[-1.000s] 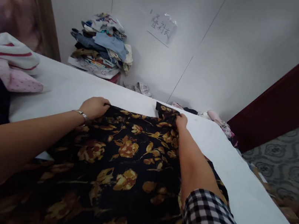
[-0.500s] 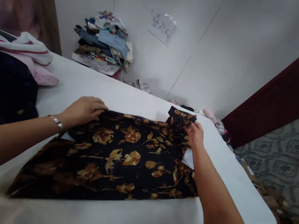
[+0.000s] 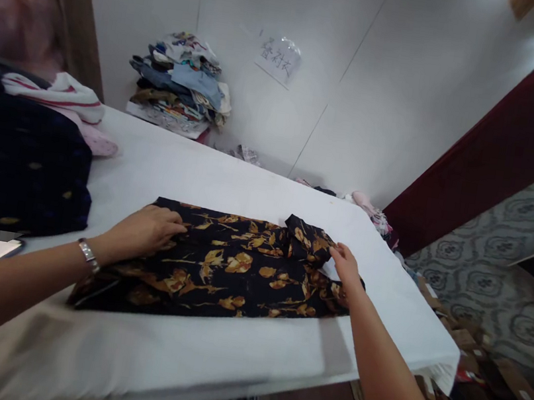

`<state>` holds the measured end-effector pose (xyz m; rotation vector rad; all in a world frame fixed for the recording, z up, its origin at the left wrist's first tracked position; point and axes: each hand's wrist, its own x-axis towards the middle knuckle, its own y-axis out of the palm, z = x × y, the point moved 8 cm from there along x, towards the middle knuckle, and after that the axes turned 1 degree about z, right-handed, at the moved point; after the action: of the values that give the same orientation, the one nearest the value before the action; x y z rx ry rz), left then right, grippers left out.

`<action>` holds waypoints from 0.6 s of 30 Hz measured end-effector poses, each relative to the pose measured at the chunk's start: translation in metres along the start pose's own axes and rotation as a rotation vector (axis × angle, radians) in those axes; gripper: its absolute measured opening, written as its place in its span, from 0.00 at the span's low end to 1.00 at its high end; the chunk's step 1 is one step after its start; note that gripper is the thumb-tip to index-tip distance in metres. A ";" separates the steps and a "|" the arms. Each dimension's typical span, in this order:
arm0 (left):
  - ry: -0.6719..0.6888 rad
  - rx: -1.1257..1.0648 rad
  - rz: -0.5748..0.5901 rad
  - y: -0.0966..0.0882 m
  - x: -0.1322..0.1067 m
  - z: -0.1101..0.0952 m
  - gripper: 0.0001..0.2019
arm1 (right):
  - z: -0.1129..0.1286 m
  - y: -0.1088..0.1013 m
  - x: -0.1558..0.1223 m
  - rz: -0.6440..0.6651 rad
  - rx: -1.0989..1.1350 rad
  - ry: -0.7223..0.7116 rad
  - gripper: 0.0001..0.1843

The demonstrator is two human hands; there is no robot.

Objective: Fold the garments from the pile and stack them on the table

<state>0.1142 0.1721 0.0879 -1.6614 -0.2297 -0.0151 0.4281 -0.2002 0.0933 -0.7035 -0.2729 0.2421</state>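
A black shirt point(image 3: 236, 269) with gold and brown flowers lies on the white table, folded lengthwise into a long strip. On its left end is my left hand point(image 3: 157, 227), its fingers curled and gripping the folded layer. My right hand point(image 3: 345, 265) pinches the right end, beside a small bunched flap point(image 3: 308, 240) of the same cloth that stands up from the fold. The fingertips of both hands are partly hidden by the cloth. A silver watch or bracelet point(image 3: 88, 255) circles my left wrist.
Dark blue patterned clothing point(image 3: 16, 162) is heaped at the left of the table point(image 3: 229, 184), near a white and red striped garment point(image 3: 62, 96). Behind stands a tall stack of clothes point(image 3: 179, 80). Cardboard boxes point(image 3: 510, 383) lie at the lower right.
Both hands have brought the far edge of the shirt over toward me, so the shirt now forms a narrower strip. My view has shifted slightly.
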 end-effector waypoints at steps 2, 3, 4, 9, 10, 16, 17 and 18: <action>0.001 -0.004 0.024 0.000 -0.001 -0.002 0.17 | 0.018 0.003 0.010 -0.011 -0.062 -0.034 0.29; -0.007 -0.003 0.010 -0.002 -0.001 -0.002 0.17 | 0.026 0.008 0.014 0.001 -0.091 -0.042 0.30; -0.019 0.004 -0.018 -0.006 -0.001 -0.002 0.18 | 0.033 0.015 0.019 0.020 -0.130 -0.052 0.31; -0.077 0.084 -0.028 -0.019 0.002 -0.002 0.21 | 0.044 0.051 0.039 0.048 -0.194 0.009 0.18; -0.086 0.090 -0.015 -0.020 0.002 -0.003 0.21 | 0.044 0.052 0.042 0.029 -0.177 0.014 0.14; -0.110 0.052 -0.146 -0.030 -0.008 -0.009 0.21 | 0.039 -0.001 0.045 -0.302 0.105 -0.040 0.21; -0.086 0.048 -0.119 -0.022 -0.010 -0.011 0.20 | 0.032 -0.015 0.039 -0.387 0.255 -0.053 0.19; -0.059 0.037 -0.068 -0.012 -0.013 -0.013 0.20 | 0.021 -0.027 0.032 -0.460 0.430 -0.063 0.17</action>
<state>0.1016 0.1586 0.0989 -1.6176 -0.3298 -0.0132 0.4542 -0.1974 0.1315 -0.1954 -0.4191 -0.1164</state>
